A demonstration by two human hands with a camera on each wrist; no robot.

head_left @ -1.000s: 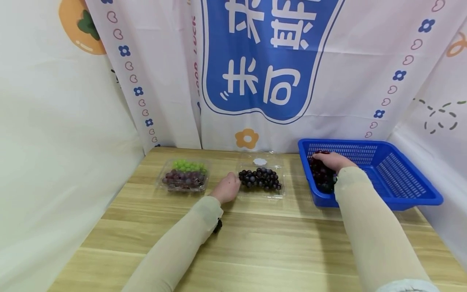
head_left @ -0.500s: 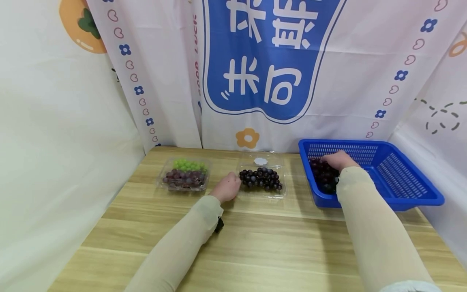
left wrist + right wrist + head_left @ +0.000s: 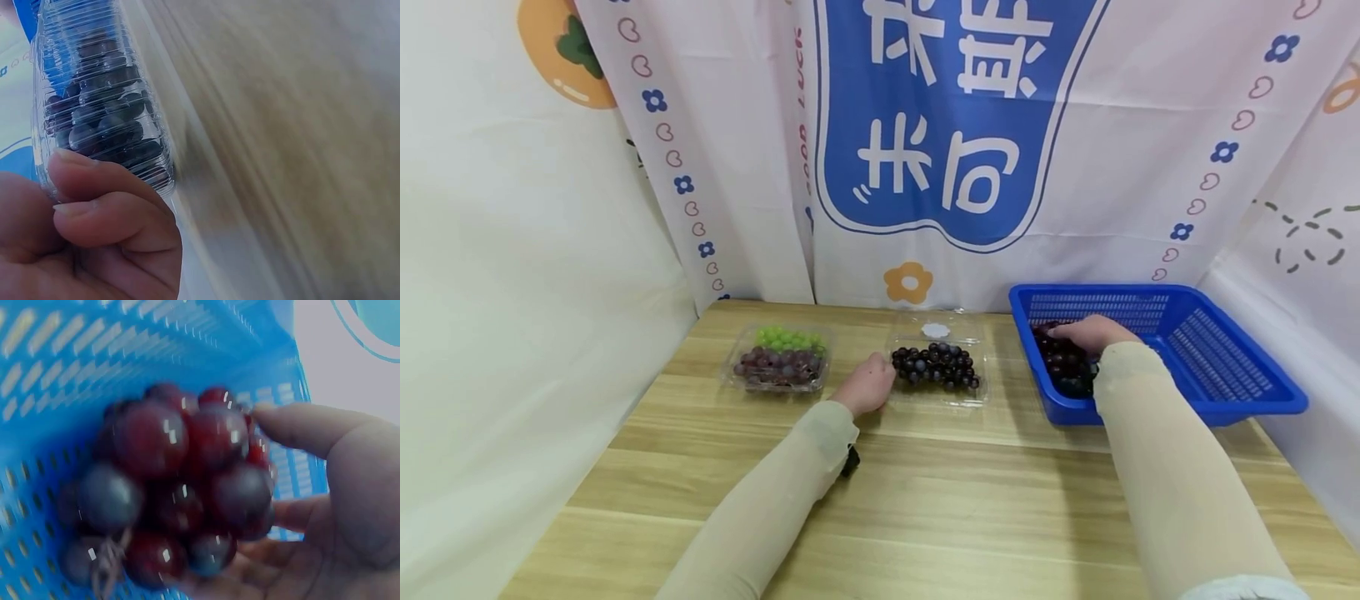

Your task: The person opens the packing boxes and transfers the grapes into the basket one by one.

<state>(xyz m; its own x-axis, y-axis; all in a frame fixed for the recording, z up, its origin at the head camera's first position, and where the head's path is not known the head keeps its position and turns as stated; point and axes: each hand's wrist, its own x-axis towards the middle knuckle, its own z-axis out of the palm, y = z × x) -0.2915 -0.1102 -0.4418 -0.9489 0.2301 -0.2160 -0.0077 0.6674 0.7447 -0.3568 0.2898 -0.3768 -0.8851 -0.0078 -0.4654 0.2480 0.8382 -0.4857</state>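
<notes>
Nearest are two cream sleeves (image 3: 767, 508) of smooth cloth, above a worktop (image 3: 955, 517) with pale wood grain; a small black piece (image 3: 850, 461), not clear to me, shows beside the left sleeve. The left hand (image 3: 865, 385) has its fingers curled, and its grip is pinched on the edge of a clear box (image 3: 164, 170) of thin, ribbed plastic, with the lid laid back. In it lie round, almost black grapes (image 3: 934, 367). Farther left, another clear box (image 3: 727, 377) holds reddish-purple grapes (image 3: 778, 367) and, behind them, light green grapes (image 3: 788, 340). The right hand (image 3: 1093, 332) has its grip curved round a bunch of glossy, dark red grapes (image 3: 181, 494), at the left end of a blue basket (image 3: 1221, 354) of slotted plastic. Behind hangs a creased white cloth (image 3: 760, 167), printed with flowers.
</notes>
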